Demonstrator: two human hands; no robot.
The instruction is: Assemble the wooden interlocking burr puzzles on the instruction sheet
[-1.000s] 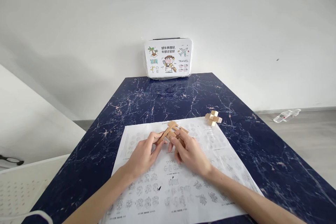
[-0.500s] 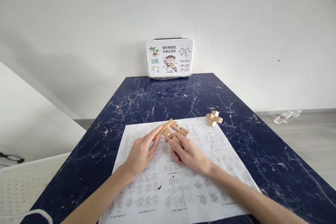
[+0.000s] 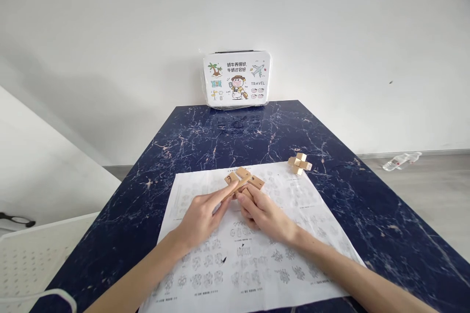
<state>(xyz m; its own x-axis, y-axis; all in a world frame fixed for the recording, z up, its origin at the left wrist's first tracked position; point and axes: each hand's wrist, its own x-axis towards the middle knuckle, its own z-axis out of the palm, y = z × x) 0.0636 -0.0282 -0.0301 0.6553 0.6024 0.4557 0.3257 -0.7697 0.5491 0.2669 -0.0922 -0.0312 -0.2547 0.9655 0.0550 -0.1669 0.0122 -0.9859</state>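
My left hand [image 3: 201, 215] pinches a flat wooden puzzle piece [image 3: 241, 184], which slants up and to the right across other pieces. My right hand [image 3: 266, 212] is closed on a notched wooden puzzle piece [image 3: 258, 183] with a small dark mark near its end. Behind the slanted piece, the end of another marked wooden piece [image 3: 230, 177] shows. How these pieces touch or interlock is partly hidden by my fingers. Both hands are close together over a printed sheet [image 3: 198, 293].
An assembled wooden cross-shaped puzzle [image 3: 300, 163] sits at the sheet's upper right corner. A white cartoon-printed case [image 3: 237, 78] leans by the wall at the far end of the blue marbled table [image 3: 235, 142]. Clear plastic bottles [image 3: 401, 161] lie on the floor to the right.
The piece in my left hand has shifted right and now crosses in front of the other pieces. A marked end has come into view behind it. My right hand has barely moved.
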